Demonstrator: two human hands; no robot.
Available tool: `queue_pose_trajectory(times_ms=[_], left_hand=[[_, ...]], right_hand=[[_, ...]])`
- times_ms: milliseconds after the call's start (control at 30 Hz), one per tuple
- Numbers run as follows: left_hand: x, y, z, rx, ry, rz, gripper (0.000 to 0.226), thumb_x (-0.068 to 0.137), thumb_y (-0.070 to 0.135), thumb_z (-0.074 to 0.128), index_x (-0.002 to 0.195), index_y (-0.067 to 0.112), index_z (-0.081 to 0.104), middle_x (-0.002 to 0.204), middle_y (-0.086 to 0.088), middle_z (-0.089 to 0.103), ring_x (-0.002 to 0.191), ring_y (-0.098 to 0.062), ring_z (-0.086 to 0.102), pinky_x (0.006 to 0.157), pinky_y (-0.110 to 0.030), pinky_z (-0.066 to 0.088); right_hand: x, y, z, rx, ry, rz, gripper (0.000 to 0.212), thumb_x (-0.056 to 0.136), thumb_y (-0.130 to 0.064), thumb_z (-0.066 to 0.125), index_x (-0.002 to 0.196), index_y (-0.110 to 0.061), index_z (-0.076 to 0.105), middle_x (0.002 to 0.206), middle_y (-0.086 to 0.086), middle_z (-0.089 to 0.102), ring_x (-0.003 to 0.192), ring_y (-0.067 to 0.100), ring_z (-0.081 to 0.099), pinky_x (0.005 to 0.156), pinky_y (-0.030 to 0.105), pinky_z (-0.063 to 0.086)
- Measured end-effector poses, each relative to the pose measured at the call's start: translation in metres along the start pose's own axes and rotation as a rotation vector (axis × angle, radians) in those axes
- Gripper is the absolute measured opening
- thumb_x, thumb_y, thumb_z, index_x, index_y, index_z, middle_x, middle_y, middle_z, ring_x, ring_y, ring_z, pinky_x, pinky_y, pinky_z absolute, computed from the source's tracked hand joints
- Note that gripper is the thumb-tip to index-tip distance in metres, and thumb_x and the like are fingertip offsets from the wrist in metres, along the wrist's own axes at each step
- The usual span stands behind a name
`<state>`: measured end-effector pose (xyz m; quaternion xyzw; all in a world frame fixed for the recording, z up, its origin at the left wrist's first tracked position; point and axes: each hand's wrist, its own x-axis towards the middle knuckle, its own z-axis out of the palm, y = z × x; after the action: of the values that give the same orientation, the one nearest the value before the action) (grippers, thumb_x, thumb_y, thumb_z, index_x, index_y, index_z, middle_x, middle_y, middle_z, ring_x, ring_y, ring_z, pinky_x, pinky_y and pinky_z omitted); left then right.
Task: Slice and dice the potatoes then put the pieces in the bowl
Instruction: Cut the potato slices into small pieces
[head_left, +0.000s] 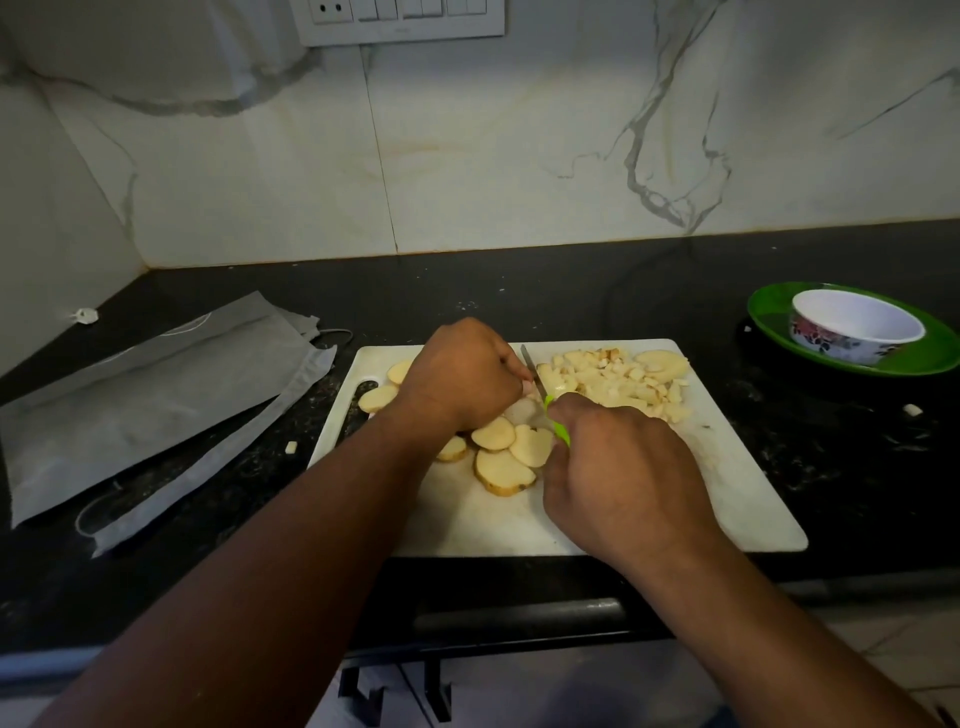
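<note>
Right now, in the head view, the person is dicing on a white board (727, 478) that is sitting on a dark counter (519, 291). The right hand (618, 478) is gripping a green-handled knife (540, 395), its blade pointing away and coming down just beside the left fingertips. The left hand (462, 376) is curling over something at the blade; what it is holding down is hidden under the knuckles, probably a slice. Whole slices (506, 452) are lying near the middle of the board and behind the left wrist, while a heap of dice (618, 382) is piling up at the far right of the board. The bowl (857, 327) is standing on a green plate (935, 358), well apart to the right, with no potato showing in it. The main risk, as I judge it, is the blade nicking the left fingertips, since they are sitting so close to the edge. Dice could also be rolling off the board; stray bits (912, 410) are already lying on the counter. A plastic bag (156, 384) is lying to the left.
</note>
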<state>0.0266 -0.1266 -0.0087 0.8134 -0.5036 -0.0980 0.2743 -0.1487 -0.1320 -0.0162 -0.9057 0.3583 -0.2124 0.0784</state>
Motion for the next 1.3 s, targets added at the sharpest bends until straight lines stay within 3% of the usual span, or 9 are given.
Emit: queue_pose_trajectory(times_ms=[167,267,367,500,633,933,1067,1200,1300], left_hand=[[0.0,0.002,-0.001,0.0,-0.012,-0.004,0.01,0.091,0.025,0.079,0.101,0.025,0.083,0.1,0.012,0.078,0.095,-0.007,0.068,0.097,-0.031,0.056],[-0.001,0.0,-0.003,-0.008,-0.018,0.009,0.01,0.091,0.026,0.079,0.101,0.026,0.083,0.101,0.013,0.078,0.093,-0.005,0.067,0.094,-0.028,0.056],[-0.001,-0.003,-0.004,-0.062,0.015,-0.019,0.007,0.088,0.026,0.083,0.095,0.028,0.083,0.099,0.016,0.076,0.093,-0.003,0.067,0.09,-0.024,0.054],[-0.002,-0.004,-0.005,-0.077,0.015,-0.032,0.003,0.087,0.026,0.084,0.089,0.028,0.082,0.09,0.017,0.074,0.089,-0.005,0.067,0.084,-0.024,0.054],[0.0,-0.007,-0.005,-0.047,-0.023,-0.029,0.009,0.094,0.022,0.077,0.095,0.028,0.083,0.09,0.019,0.074,0.087,-0.004,0.068,0.077,-0.018,0.054],[0.003,-0.008,-0.003,-0.014,-0.024,0.009,0.006,0.092,0.022,0.078,0.093,0.026,0.083,0.088,0.015,0.076,0.084,-0.004,0.069,0.078,-0.018,0.054],[0.003,-0.008,-0.002,0.005,-0.019,0.023,0.006,0.092,0.024,0.078,0.095,0.026,0.083,0.091,0.012,0.077,0.087,-0.006,0.069,0.082,-0.021,0.054],[0.003,-0.008,-0.002,0.004,-0.019,0.016,0.006,0.092,0.023,0.078,0.094,0.027,0.082,0.09,0.015,0.076,0.087,-0.004,0.067,0.075,-0.013,0.047],[0.002,-0.005,-0.003,0.011,-0.018,0.006,0.006,0.091,0.024,0.079,0.095,0.027,0.082,0.087,0.018,0.073,0.087,-0.003,0.067,0.08,-0.017,0.049]], right_hand=[[-0.028,0.007,-0.01,-0.021,-0.037,-0.036,0.035,0.092,-0.032,0.05,0.126,-0.034,0.055,0.086,-0.008,0.064,0.065,0.012,0.047,0.059,0.026,0.041],[-0.048,0.009,-0.018,-0.018,-0.021,-0.039,0.035,0.09,-0.033,0.053,0.125,-0.036,0.057,0.075,-0.008,0.062,0.057,0.011,0.043,0.052,0.024,0.037],[-0.046,0.011,-0.022,-0.036,0.016,-0.018,0.033,0.087,-0.033,0.058,0.12,-0.034,0.063,0.07,-0.007,0.065,0.055,0.012,0.051,0.05,0.025,0.04],[-0.024,0.007,-0.018,-0.001,0.065,-0.013,0.033,0.091,-0.035,0.054,0.123,-0.031,0.061,0.085,-0.007,0.07,0.072,0.013,0.064,0.062,0.03,0.052],[-0.006,0.002,-0.011,0.036,0.042,-0.016,0.037,0.095,-0.038,0.05,0.132,-0.033,0.054,0.095,-0.01,0.068,0.078,0.009,0.06,0.067,0.024,0.05],[-0.005,0.003,0.002,0.018,0.069,-0.035,0.033,0.089,-0.032,0.059,0.121,-0.026,0.065,0.071,-0.006,0.065,0.058,0.013,0.055,0.054,0.028,0.048],[-0.004,0.001,0.002,0.044,0.041,-0.012,0.034,0.091,-0.033,0.057,0.124,-0.028,0.063,0.082,-0.006,0.069,0.067,0.013,0.059,0.062,0.029,0.052],[-0.004,0.002,-0.001,0.053,-0.001,-0.014,0.039,0.092,-0.035,0.055,0.131,-0.032,0.059,0.095,-0.008,0.071,0.079,0.012,0.063,0.069,0.029,0.054],[-0.006,0.005,-0.005,0.035,-0.02,-0.019,0.037,0.092,-0.033,0.054,0.129,-0.033,0.06,0.095,-0.008,0.071,0.078,0.012,0.063,0.067,0.027,0.052]])
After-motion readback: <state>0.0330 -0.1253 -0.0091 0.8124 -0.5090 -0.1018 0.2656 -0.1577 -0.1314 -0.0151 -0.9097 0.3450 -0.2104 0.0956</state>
